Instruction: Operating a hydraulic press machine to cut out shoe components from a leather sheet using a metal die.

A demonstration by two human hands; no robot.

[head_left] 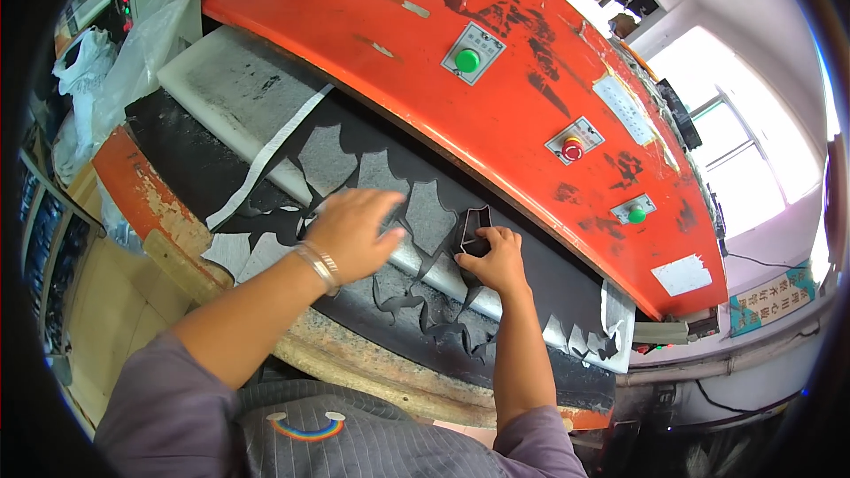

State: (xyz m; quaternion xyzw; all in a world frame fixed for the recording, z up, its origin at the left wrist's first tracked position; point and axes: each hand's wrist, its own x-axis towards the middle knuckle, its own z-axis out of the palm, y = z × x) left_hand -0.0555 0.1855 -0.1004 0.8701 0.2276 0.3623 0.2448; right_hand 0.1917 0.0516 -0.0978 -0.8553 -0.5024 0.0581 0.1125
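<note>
The right hand [498, 258] grasps a small black frame [472, 228], with the thumb on one side and the fingers on the other. The frame is hollow, with thin, pale edges at its top and corners that bend in and out. It is on the black sheet [562, 288], near the red-orange machine [522, 115]. The hand covers part of it.

The right arm comes up from the bottom, almost straight, and the wrist bends a little to the left.

The left hand [356, 228] is loose and grips nothing that I can see. Its fingers point to the right, its thumb is spread away from them, and it looks blurry. I cannot tell if it touches the sheet. Its arm slants up from the lower left, with shiny bracelets [317, 267] on the wrist.

Around the hands are grey patches [431, 219] with wavy edges. Curly black strips [400, 303] lie closer to the person. The machine has a big green button [467, 60] and a red one [573, 150].
</note>
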